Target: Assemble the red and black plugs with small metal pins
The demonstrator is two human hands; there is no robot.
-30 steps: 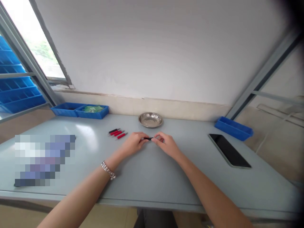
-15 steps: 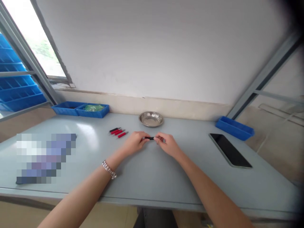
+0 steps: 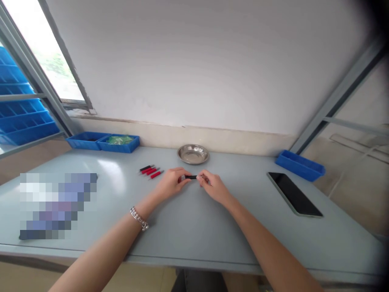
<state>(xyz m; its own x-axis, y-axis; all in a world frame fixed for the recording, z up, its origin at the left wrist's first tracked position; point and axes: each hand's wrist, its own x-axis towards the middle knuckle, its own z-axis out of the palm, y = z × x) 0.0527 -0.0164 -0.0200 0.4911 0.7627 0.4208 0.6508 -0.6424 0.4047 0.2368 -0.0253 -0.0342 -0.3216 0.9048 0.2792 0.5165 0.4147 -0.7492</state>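
Between my two hands, just above the grey table (image 3: 194, 227), is a short black pen (image 3: 191, 177) lying level. My left hand (image 3: 174, 181) pinches its left end between thumb and fingers. The fingertips of my right hand (image 3: 212, 183) are closed on its right end and hide it. To the left of my left hand lie several short pens with silvery ends: a black pen (image 3: 146, 168) and red pens (image 3: 156, 174) beside it. Behind my hands a round metal dish (image 3: 193, 161) stands by the wall.
Two blue bins (image 3: 120, 149) stand at the back left, one with green plastic bags (image 3: 120, 140). Another blue bin (image 3: 299, 165) is at the back right, behind a dark-screened tablet or phone (image 3: 294, 194). A pixelated flat object (image 3: 60, 207) lies on the left. Metal posts flank the table.
My left fingers have shifted slightly on the black pen, so a little more of its left end shows. Both hands stay in nearly the same place.
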